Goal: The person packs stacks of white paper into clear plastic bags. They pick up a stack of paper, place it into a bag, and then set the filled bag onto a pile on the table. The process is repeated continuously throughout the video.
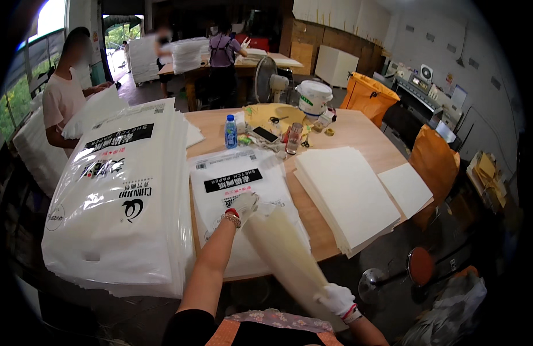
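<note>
My right hand [337,300], in a white glove, grips the lower right edge of a stack of cream paper sheets [286,251]. The sheets slant up over the table's front edge and are blurred by motion. Beside their upper end is my left hand [244,203], also gloved, over a printed clear plastic bag [229,167] that lies flat on the table. Its fingers are too smeared to show whether they grip the bag or the paper. A bracelet and a red band circle the left wrist.
Left stands a tall pile of printed plastic bags [128,230]; right, stacked white paper [347,199]. Behind are a water bottle [230,134], phone [265,134], glass [293,139], scissors [278,120], white bucket [314,97] and fan [266,81]. A person [64,104] handles sheets at left.
</note>
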Motion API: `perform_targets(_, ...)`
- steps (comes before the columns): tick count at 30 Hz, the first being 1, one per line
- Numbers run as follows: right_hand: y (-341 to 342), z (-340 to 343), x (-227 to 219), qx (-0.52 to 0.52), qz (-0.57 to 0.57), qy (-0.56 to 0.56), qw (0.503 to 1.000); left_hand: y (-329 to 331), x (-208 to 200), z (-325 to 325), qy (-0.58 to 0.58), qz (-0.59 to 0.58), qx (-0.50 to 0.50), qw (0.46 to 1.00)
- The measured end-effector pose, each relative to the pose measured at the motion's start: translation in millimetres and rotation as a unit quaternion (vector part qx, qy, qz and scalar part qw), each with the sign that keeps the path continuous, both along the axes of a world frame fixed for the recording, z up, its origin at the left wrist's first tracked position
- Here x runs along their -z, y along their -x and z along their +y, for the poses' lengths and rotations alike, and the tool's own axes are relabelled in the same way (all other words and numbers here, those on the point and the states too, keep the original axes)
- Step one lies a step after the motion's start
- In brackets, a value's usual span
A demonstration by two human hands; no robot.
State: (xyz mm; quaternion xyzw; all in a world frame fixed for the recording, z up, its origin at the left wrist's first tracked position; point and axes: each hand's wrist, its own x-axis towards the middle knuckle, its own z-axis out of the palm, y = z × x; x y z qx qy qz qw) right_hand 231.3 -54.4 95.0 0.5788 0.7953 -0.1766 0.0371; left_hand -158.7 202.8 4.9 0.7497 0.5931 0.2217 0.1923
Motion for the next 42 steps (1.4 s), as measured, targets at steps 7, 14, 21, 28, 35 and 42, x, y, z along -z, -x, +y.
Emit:
perform_targets(7,33.1,78.1,20.7,-0.025,0.036,-0.039,0.998,-137.1,-112.8,-87.8,-0.032,-0.122,0.107,0.986)
perform_targets(14,44.3,139.7,75.2,0.166,0.198,-0.305,0.917,-151.9,-77.5,-161.7,0.156,-0.012,0.046,0.987)
perform_targets(21,24.7,222.3,140.3,0.025,0.148,-0.162,0.975,-21.0,113.4,-185.0,-0.199,0.217,-0.124,0.948)
perform_targets(28,0.9,104.4,61.4,-0.15,0.18,-0.127,0.964,-18.5,42.3,-323.0,0.118,-0.03,-0.277,0.953)
perform_targets(35,-24.1,21.0,130.2,-0.099,0.384,-0.203,0.895,-56.8,99.4,-426.0,0.316,-0.537,-0.265,0.735)
perform_targets(42,-67.6,-8.5,80.7,0.085,0.342,0.091,0.932,-55.3,86.2,-390.7,0.095,-0.337,-0.28,0.894)
